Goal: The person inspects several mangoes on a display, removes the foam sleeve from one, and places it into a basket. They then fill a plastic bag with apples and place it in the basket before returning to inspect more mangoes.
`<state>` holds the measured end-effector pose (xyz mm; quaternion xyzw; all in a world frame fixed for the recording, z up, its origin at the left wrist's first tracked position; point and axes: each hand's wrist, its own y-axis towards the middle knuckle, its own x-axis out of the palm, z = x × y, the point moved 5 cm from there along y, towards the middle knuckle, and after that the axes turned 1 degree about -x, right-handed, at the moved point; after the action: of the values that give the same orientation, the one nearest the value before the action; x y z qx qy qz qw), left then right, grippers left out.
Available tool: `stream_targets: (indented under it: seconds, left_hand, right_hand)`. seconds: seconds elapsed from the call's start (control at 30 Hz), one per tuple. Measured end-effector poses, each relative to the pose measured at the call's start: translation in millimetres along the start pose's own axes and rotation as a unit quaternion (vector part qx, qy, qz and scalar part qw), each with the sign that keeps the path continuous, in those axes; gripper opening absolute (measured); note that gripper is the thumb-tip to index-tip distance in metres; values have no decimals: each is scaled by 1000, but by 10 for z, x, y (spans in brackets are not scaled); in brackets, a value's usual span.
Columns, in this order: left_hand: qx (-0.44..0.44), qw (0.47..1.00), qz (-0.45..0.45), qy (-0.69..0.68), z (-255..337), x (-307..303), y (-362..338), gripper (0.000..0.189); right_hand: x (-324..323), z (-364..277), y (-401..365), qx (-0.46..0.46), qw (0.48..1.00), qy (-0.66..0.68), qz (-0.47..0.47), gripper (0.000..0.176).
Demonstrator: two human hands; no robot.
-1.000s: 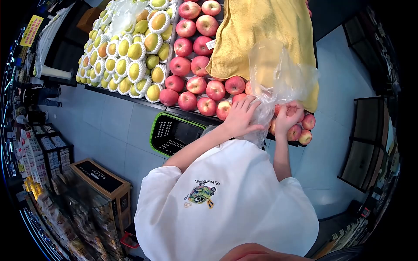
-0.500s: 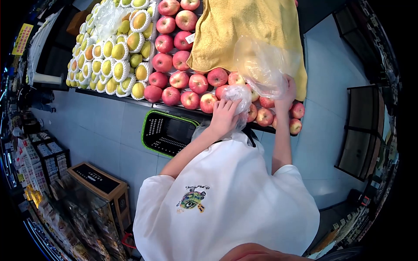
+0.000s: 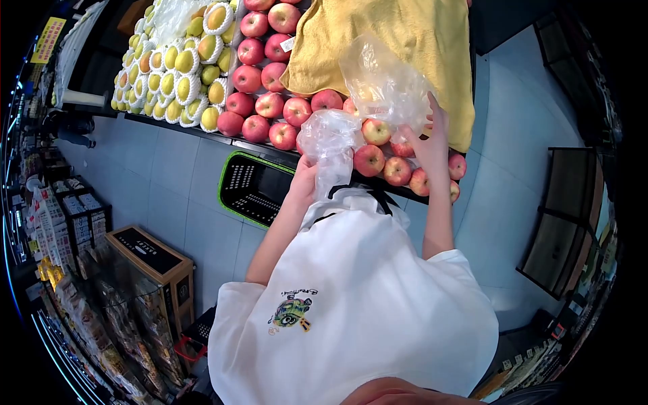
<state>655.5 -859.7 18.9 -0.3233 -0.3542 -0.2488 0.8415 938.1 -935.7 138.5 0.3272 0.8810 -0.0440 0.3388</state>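
Observation:
My left hand is closed on a crumpled clear plastic bag, which it holds at the front edge of the apple display. My right hand is open above the front apples, fingers apart and thumb reaching to a red-yellow apple. Just beyond it, a second clear plastic bag lies spread over the yellow towel and some fruit. Several more apples, one of them a large apple, sit in rows between my two hands.
Yellow-green fruit in white foam nets fills the left side of the stand. A black basket with a green rim is on the floor below. Wooden crates and packaged goods stand at lower left; a dark rack is at right.
My left hand has drawn back towards my body and left, bringing its bag along. My right hand has let go of the other bag and spread its fingers over the apples.

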Motion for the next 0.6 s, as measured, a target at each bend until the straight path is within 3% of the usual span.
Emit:
stream_targets:
  seconds: [0.07, 0.2, 0.23, 0.27, 0.3, 0.33, 0.37, 0.4, 0.43, 0.47, 0.5, 0.6]
  left_hand:
    - [6, 1000, 13, -16, -36, -23, -26, 50]
    - [2, 999, 31, -24, -230, -227, -12, 47]
    - [34, 972, 62, 226, -332, -557, 24, 44]
    - [64, 881, 89, 461, -402, -735, 33, 41]
    - [62, 881, 91, 461, -481, -761, 15, 41]
    - [57, 976, 12, 211, -582, -700, 10, 45]
    - [48, 995, -69, -56, -652, -612, 15, 51]
    - [56, 998, -12, -30, -659, -390, -70, 46]
    - [53, 998, -13, -28, -615, -218, -127, 46]
    - [-26, 995, 4, -93, -664, -91, -168, 45]
    - [-105, 982, 22, -158, -756, -30, -205, 44]
    - [-80, 995, 54, -37, -935, -61, -127, 36]
  right_hand:
    - [-147, -139, -161, -108, 991, -48, 61, 84]
    - [-292, -159, -453, -127, 984, -32, 121, 69]
    - [-227, 22, -543, -102, 988, 51, 108, 59]
    - [-198, 151, -622, -75, 984, 133, 95, 50]
    - [-150, 120, -701, -98, 983, 155, 31, 44]
    - [-71, 51, -771, -120, 976, 176, -32, 37]
    - [-1, -105, -824, -199, 960, 183, -78, 42]
    - [104, -207, -903, -215, 948, 180, -147, 55]
    - [204, -312, -965, -201, 934, 197, -222, 71]
    - [342, -285, -1081, -195, 925, 180, -271, 81]
    - [402, -290, -1148, -193, 926, 181, -270, 81]
    - [603, -227, -1322, -240, 928, 109, -262, 86]
